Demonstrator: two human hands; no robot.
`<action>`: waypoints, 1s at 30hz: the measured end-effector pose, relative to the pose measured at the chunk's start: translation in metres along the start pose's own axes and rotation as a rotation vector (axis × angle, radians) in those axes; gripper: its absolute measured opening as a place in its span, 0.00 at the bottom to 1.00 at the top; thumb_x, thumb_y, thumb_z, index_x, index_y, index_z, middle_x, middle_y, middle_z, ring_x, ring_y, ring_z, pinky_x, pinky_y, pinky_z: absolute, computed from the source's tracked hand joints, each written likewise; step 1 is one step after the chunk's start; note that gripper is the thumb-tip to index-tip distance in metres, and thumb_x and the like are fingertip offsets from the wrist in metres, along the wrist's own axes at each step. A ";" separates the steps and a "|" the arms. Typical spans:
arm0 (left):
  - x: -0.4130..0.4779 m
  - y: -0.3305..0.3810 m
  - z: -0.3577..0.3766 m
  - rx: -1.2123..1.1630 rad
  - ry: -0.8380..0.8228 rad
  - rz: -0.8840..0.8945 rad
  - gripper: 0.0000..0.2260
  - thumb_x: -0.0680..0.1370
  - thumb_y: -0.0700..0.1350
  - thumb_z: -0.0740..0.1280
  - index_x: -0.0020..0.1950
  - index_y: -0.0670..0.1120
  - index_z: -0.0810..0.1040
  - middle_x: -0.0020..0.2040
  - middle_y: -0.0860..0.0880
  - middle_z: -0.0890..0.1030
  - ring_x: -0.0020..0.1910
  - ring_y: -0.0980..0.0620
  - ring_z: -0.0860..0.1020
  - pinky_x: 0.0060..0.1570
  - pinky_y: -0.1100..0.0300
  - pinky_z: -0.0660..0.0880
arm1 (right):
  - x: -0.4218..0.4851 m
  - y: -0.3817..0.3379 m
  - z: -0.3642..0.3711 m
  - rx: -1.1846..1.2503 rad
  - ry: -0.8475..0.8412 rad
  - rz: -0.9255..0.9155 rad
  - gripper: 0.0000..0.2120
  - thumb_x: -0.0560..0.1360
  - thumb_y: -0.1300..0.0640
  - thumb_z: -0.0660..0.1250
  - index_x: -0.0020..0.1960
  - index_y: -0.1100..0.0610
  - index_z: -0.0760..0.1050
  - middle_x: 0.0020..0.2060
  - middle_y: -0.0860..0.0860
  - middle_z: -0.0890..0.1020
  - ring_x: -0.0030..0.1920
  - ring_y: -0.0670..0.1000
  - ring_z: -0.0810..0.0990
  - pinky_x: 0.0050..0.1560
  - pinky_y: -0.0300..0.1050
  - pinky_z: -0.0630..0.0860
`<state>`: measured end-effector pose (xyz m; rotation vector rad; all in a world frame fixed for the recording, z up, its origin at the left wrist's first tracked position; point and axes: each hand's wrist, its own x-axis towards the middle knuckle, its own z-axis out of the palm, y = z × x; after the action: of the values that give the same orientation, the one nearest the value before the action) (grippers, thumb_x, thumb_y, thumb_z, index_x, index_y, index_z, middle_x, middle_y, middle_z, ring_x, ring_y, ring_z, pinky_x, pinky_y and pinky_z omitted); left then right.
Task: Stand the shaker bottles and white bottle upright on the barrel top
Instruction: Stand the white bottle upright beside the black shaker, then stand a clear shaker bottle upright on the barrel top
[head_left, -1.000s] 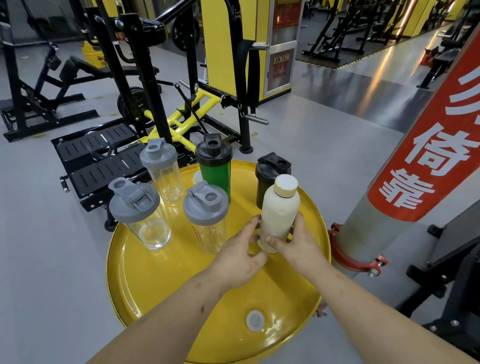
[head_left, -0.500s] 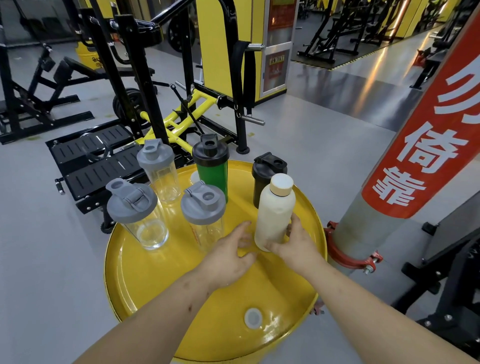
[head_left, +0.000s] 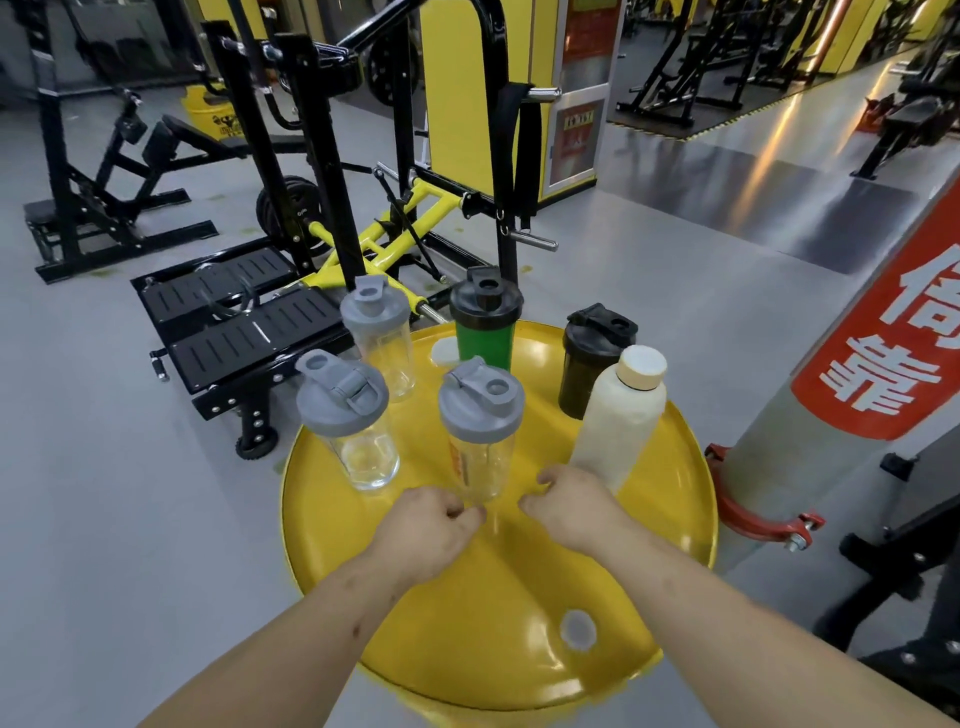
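Note:
The white bottle with a tan cap stands upright at the right of the yellow barrel top. Three clear shakers with grey lids stand upright: one at the left, one behind it, one in the middle. A green shaker and a black shaker stand at the back. My left hand hovers with curled fingers just in front of the middle shaker. My right hand is curled too, just beside the white bottle's base, holding nothing.
A grey pillar with a red banner and a red clamp stands close to the barrel's right. A black and yellow gym machine stands behind the barrel on the left. A round bung sits in the barrel top near me.
Both hands have let go of the white bottle and drawn back toward me, fingers curling in. The bottle stays standing. The camera has moved closer.

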<state>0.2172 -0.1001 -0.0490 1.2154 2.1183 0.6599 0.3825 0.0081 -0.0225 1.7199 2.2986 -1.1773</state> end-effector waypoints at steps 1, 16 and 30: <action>0.000 -0.005 -0.003 -0.014 0.032 -0.027 0.24 0.80 0.54 0.69 0.29 0.47 0.63 0.27 0.51 0.65 0.27 0.49 0.64 0.29 0.56 0.62 | 0.000 -0.006 0.004 -0.003 0.009 -0.011 0.28 0.78 0.50 0.67 0.76 0.56 0.68 0.51 0.51 0.81 0.49 0.54 0.80 0.44 0.46 0.77; 0.005 -0.004 -0.012 -0.327 0.053 0.084 0.29 0.81 0.60 0.67 0.81 0.60 0.61 0.66 0.58 0.75 0.62 0.55 0.82 0.49 0.45 0.85 | 0.006 -0.028 0.021 0.155 0.107 -0.141 0.32 0.81 0.47 0.67 0.81 0.49 0.57 0.73 0.51 0.74 0.66 0.55 0.79 0.55 0.48 0.76; -0.014 -0.024 -0.042 -0.174 0.038 -0.077 0.14 0.84 0.54 0.64 0.50 0.46 0.82 0.44 0.43 0.86 0.33 0.41 0.85 0.35 0.50 0.81 | -0.011 -0.061 0.038 -0.211 -0.287 0.029 0.12 0.79 0.51 0.66 0.51 0.60 0.79 0.49 0.56 0.85 0.45 0.55 0.84 0.46 0.46 0.81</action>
<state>0.1790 -0.1288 -0.0324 1.0295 2.0791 0.8190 0.3212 -0.0285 -0.0117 1.4063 2.1324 -1.0533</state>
